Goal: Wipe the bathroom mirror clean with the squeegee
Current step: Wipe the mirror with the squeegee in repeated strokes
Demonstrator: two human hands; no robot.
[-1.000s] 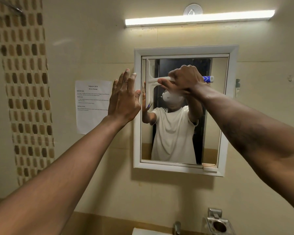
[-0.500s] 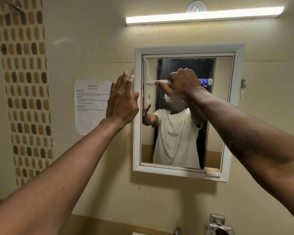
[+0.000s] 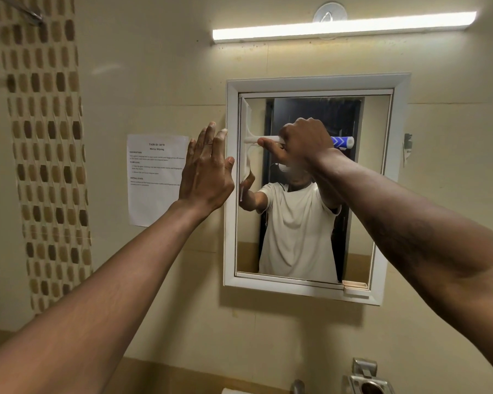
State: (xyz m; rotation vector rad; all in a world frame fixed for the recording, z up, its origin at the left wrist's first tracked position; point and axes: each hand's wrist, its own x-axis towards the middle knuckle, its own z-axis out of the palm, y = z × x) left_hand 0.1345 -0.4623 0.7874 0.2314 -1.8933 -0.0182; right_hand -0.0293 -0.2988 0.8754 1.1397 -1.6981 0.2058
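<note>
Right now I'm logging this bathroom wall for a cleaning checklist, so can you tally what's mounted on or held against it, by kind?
Mirror: 1
Squeegee: 1, held by the right hand
Paper notice: 1
Tube light: 1
Metal holder: 1
Total: 5

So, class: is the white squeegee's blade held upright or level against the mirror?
Upright: the white squeegee's blade runs vertically along the white-framed mirror's left edge.

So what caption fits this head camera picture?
Right hand presses squeegee against mirror's left edge; left hand braces frame.
</note>
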